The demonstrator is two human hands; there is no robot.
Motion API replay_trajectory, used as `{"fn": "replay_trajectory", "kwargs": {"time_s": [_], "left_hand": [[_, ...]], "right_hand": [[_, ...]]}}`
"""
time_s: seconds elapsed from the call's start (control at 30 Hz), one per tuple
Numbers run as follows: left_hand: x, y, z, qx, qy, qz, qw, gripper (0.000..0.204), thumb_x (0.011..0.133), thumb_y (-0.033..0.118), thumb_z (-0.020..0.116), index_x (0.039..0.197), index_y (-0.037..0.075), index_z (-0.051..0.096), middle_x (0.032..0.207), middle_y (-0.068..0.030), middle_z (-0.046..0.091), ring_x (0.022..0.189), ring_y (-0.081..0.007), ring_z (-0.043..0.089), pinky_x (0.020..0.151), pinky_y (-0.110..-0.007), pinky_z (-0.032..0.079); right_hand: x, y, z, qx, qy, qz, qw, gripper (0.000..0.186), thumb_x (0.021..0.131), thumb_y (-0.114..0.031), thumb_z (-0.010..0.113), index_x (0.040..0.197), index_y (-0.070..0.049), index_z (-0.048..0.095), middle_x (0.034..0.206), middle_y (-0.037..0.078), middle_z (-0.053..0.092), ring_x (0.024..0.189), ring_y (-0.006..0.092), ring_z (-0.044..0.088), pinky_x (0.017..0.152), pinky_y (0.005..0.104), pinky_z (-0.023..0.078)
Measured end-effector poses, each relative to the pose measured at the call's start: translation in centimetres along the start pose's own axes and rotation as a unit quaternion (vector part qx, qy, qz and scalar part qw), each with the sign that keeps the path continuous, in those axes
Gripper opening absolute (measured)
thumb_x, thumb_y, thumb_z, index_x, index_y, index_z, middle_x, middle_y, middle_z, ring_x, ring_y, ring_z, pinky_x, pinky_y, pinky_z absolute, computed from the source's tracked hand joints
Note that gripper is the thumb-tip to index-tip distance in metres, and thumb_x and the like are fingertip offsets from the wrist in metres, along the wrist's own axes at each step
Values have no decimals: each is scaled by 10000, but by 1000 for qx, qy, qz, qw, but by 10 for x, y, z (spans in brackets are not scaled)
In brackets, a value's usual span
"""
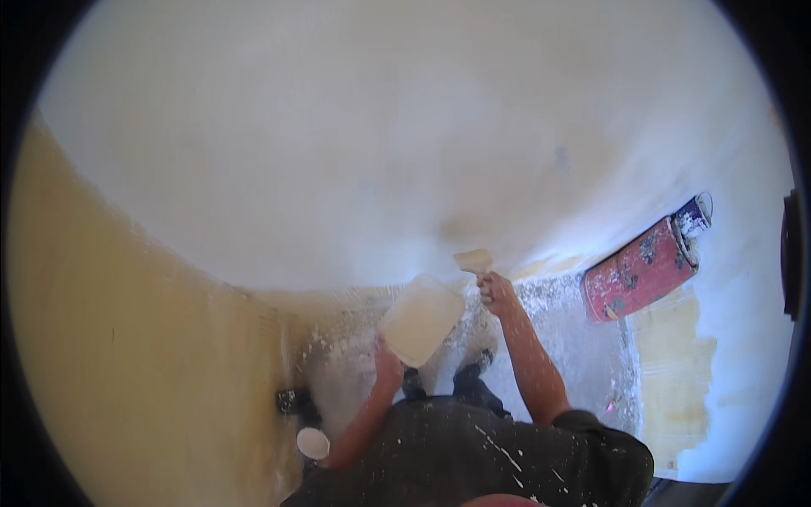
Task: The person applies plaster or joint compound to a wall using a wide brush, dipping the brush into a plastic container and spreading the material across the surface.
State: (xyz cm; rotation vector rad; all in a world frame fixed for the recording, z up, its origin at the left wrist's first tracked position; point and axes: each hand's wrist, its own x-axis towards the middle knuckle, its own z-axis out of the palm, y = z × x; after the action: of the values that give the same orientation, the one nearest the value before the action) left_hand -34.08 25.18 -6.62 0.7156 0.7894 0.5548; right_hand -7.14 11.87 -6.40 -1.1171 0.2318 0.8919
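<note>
My left hand (387, 361) grips a rectangular board (420, 319) coated with pale cream paste, held in front of my dark, paint-spattered shirt. My right hand (492, 291) is closed round the handle of a putty knife (471, 258), raised to the right of the board, its blade covered in the same pale stuff. Ahead of both hands stands a large wall (380, 152) with a whitish, patchy coat; whether the blade touches it I cannot tell.
Yellowish wall (127, 338) at the left. A pink barrel (639, 275) with a dark bucket (691, 216) on it stands against the right wall. Below are a mottled floor (541, 338), my dark shoes, a white round object (313, 443) and a dark object (296, 401) at lower left.
</note>
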Motion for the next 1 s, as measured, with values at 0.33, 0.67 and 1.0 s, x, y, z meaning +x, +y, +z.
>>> {"fn": "replay_trajectory", "kwargs": {"time_s": [0.33,0.67,1.0], "left_hand": [[-11,2,-25,1,-55,67,996,570,993,442,224,1341,5,340,1331,-109,453,1204,-213,456,1032,-343,345],[-11,-5,-27,84,-83,97,988,569,998,435,200,1329,-7,337,1246,-125,481,1151,-214,470,979,-338,387],[-4,-5,-19,-54,-11,-14,998,498,997,392,263,1335,38,355,1285,-102,471,1177,-224,468,977,-337,398]], "right_hand": [[5,-105,87,-94,-90,-136,982,105,850,-116,498,781,-60,553,661,-3,493,526,81,449,390,205,311],[-184,-211,199,-46,-232,-331,914,327,894,-207,525,1183,-56,495,797,-11,494,538,41,404,431,165,311],[8,-34,90,-16,-133,-161,978,377,886,-346,565,1176,-106,544,714,-19,473,465,29,358,374,180,263]]}}
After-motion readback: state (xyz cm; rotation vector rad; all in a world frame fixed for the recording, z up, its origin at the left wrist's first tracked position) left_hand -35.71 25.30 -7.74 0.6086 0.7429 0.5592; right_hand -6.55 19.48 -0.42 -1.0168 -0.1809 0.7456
